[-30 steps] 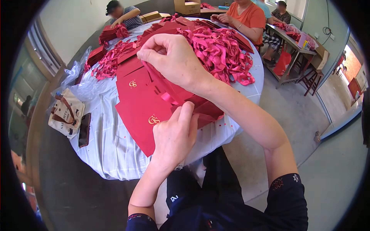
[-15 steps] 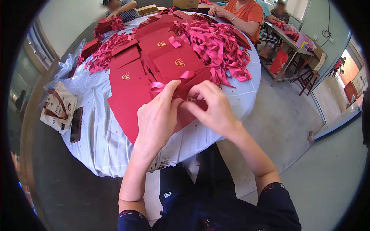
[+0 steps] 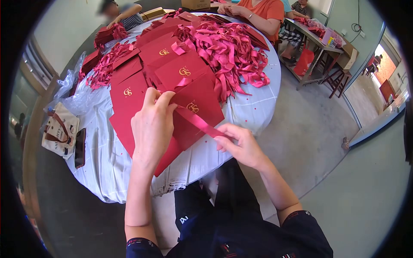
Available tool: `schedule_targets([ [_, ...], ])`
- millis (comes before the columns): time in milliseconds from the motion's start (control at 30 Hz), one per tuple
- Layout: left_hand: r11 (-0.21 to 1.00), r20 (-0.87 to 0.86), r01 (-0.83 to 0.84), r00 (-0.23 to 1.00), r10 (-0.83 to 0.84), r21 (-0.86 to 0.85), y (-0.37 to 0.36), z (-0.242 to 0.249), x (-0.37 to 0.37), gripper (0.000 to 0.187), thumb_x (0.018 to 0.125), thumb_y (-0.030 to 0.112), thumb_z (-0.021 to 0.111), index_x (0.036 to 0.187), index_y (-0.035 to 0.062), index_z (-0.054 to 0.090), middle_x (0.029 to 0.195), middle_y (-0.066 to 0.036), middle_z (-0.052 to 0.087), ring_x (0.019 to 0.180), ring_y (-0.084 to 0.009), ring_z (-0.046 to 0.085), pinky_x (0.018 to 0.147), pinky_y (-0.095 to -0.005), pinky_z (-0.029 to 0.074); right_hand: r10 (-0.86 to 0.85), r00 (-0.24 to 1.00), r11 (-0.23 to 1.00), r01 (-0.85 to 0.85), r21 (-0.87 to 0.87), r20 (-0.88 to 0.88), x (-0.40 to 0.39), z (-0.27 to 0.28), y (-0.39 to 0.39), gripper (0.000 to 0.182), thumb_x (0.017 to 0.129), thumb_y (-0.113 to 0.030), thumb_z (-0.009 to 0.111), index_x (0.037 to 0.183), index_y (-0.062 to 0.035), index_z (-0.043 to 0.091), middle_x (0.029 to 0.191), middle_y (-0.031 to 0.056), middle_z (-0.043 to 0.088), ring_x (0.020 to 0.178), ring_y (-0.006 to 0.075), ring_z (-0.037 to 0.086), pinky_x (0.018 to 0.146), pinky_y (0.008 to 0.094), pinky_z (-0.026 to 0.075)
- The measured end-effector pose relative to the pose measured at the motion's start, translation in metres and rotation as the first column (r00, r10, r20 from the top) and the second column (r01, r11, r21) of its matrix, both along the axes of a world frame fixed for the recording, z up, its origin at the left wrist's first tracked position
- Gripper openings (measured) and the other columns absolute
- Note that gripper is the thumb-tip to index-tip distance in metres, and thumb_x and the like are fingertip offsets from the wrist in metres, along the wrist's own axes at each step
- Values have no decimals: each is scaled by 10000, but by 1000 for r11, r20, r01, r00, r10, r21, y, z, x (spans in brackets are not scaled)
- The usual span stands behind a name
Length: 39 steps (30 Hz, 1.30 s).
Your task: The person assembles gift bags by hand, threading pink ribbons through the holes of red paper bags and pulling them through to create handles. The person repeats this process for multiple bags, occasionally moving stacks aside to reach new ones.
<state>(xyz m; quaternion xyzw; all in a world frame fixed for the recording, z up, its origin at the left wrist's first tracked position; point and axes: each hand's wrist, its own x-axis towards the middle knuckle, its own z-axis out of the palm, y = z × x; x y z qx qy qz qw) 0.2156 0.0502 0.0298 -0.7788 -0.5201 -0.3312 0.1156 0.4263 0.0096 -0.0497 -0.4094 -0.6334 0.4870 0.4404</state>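
A pink satin ribbon (image 3: 198,122) stretches between my two hands, slanting down to the right across a red paper bag (image 3: 208,105) with a gold monogram. My left hand (image 3: 151,124) is closed in a pinch at the ribbon's upper end, over the bag's top left part; its fingertips partly hide the spot. Beyond the bag's lower right side, my right hand (image 3: 241,145) pinches the other end between thumb and fingers. More red bags (image 3: 165,56) with the same gold print lie overlapping under and behind this one.
A heap of pink ribbons (image 3: 232,51) covers the table's right rear. On the round white-clothed table (image 3: 112,172), a phone (image 3: 80,148) and a canvas bag (image 3: 60,133) lie left, near clear plastic (image 3: 71,81). A person in orange (image 3: 262,15) and one in stripes (image 3: 129,19) sit across.
My right hand has moved down and right, drawing the ribbon out straight. My left hand has shifted slightly left. The bag's gold monogram now shows.
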Motion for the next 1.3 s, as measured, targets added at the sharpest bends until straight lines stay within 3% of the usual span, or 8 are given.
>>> schedule_targets([
  [233, 984, -38, -61, 998, 56, -167, 29, -12, -8, 183, 830, 144, 655, 996, 67, 664, 910, -93, 556, 739, -296, 627, 625, -403, 506, -149, 976, 989, 149, -13, -159, 17, -8, 13, 137, 929, -90, 593, 996, 29, 606, 817, 48, 645, 671, 73, 586, 615, 212, 466],
  [433, 996, -67, 13, 998, -8, 83, 50, -24, -1, 189, 824, 165, 658, 988, 74, 678, 920, -82, 585, 910, -281, 578, 769, -393, 437, -287, 920, 950, 308, 42, -268, -1, -7, 23, 132, 901, -57, 628, 1002, 28, 617, 862, 64, 669, 691, 82, 608, 629, 218, 494],
  [633, 988, -156, 15, 987, -40, -156, 68, -33, 2, 223, 789, 177, 698, 979, 70, 652, 835, -85, 642, 843, -264, 613, 754, -385, 460, -441, 876, 822, 481, 304, -194, -4, 5, 23, 143, 858, -13, 668, 983, 32, 616, 842, 51, 659, 715, 86, 609, 670, 235, 524],
  [833, 953, 116, 124, 989, -95, -276, 69, -35, 2, 271, 768, 123, 711, 976, 21, 571, 774, -124, 648, 712, -273, 633, 648, -371, 486, -357, 881, 801, 460, 383, -312, -6, 4, 30, 122, 853, 14, 659, 965, 10, 612, 995, 98, 649, 873, 126, 626, 817, 283, 518],
  [900, 911, 314, 205, 945, -89, -357, 71, -37, 1, 238, 786, 82, 697, 971, -6, 575, 785, -106, 644, 711, -211, 621, 653, -332, 489, -158, 723, 936, 325, 131, -672, -10, 12, 28, 97, 895, -22, 617, 987, -17, 587, 1071, 119, 640, 979, 200, 640, 930, 360, 485],
  [1033, 831, 444, 320, 890, -99, -455, 58, -14, 0, 213, 826, 64, 673, 990, -42, 588, 821, -58, 644, 749, -123, 589, 685, -279, 477, 151, 487, 986, -16, 164, -861, -9, 19, 22, 131, 982, -143, 502, 1083, -64, 525, 947, 138, 659, 986, 276, 647, 958, 435, 470],
  [1200, 707, 560, 518, 802, -206, -481, 31, 20, -1, 187, 891, 69, 628, 1023, -59, 596, 876, 8, 629, 827, -47, 535, 737, -222, 449, 184, 633, 982, -82, 171, -752, -15, 26, 12, 135, 990, -140, 481, 1069, -35, 510, 770, 96, 596, 787, 217, 624, 822, 411, 511],
  [1300, 657, 631, 586, 746, -210, -474, 26, 24, 2, 144, 904, 40, 602, 1011, -54, 587, 888, 26, 619, 853, -39, 530, 769, -211, 446, -18, 831, 998, 51, 44, -556, -25, 35, 5, 206, 980, -128, 503, 1112, 28, 497, 700, 71, 573, 661, 181, 598, 711, 340, 521],
])
